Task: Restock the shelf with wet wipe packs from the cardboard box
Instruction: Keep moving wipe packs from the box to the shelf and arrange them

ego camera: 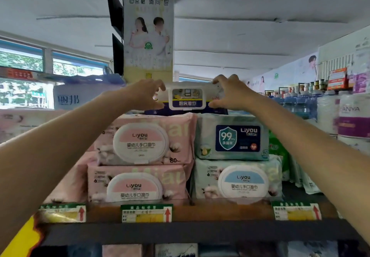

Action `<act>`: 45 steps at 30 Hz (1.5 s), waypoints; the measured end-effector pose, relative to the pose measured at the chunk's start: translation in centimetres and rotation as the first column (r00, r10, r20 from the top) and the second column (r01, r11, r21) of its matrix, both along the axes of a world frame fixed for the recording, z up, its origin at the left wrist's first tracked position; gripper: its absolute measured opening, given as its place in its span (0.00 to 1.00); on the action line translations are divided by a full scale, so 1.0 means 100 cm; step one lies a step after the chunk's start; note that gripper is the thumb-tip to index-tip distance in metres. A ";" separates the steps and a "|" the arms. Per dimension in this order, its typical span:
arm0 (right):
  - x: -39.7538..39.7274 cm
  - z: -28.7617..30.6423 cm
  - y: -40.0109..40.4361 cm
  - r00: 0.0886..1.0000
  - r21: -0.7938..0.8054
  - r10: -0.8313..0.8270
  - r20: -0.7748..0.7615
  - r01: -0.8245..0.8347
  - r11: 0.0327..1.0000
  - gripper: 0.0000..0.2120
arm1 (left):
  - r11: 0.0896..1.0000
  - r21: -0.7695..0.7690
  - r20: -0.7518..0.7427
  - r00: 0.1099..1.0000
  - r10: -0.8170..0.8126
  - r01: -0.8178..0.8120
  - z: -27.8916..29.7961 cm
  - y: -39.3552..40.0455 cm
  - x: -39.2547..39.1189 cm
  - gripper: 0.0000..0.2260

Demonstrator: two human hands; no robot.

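Atop stack, both hands' fingers [158,85] (curled) pinch wipe pack [187,99].

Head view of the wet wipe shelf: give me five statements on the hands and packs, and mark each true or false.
1. Both hands are raised to the top pack, one at each end. True.
2. The left hand is gripping a pink pack. False: it is up at the top pack's left end; the upper pink pack lies untouched below.
3. Two pink packs are stacked on the left of the shelf. True.
4. The pack with the blue 99 shield label lies at the bottom of the right stack. False: it lies on a pack with a light blue lid.
5. The right hand has its fingers curled at the top pack's right end. True.
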State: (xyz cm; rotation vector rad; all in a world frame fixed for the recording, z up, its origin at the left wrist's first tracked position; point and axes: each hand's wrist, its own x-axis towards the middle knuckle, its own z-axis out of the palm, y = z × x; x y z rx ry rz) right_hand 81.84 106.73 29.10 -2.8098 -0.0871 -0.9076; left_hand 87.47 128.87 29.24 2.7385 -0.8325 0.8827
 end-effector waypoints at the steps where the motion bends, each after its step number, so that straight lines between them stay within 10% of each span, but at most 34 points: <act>1: 0.008 0.006 0.001 1.000 -0.005 0.014 -0.002 -0.014 1.000 0.37 | 1.000 0.005 -0.021 0.999 0.025 -0.025 0.002 0.007 0.007 0.24; 10: 0.077 0.039 -0.015 0.974 -0.038 -0.120 -0.192 0.115 0.993 0.49 | 0.979 0.091 -0.249 0.948 0.201 -0.184 0.014 0.040 0.071 0.37; 19: 0.099 0.036 -0.020 0.995 0.125 -0.040 -0.090 0.051 0.991 0.27 | 0.996 -0.056 -0.447 0.894 0.036 -0.069 0.019 0.021 0.095 0.43; 34: 0.106 0.033 -0.002 0.994 0.208 0.108 0.031 -0.112 0.972 0.30 | 0.967 -0.242 -0.404 0.914 -0.033 -0.072 0.011 0.034 0.096 0.35; 45: 0.097 0.028 0.019 0.995 0.181 -0.099 0.022 0.093 0.979 0.23 | 0.988 -0.094 -0.410 0.909 0.072 -0.121 0.013 0.044 0.066 0.30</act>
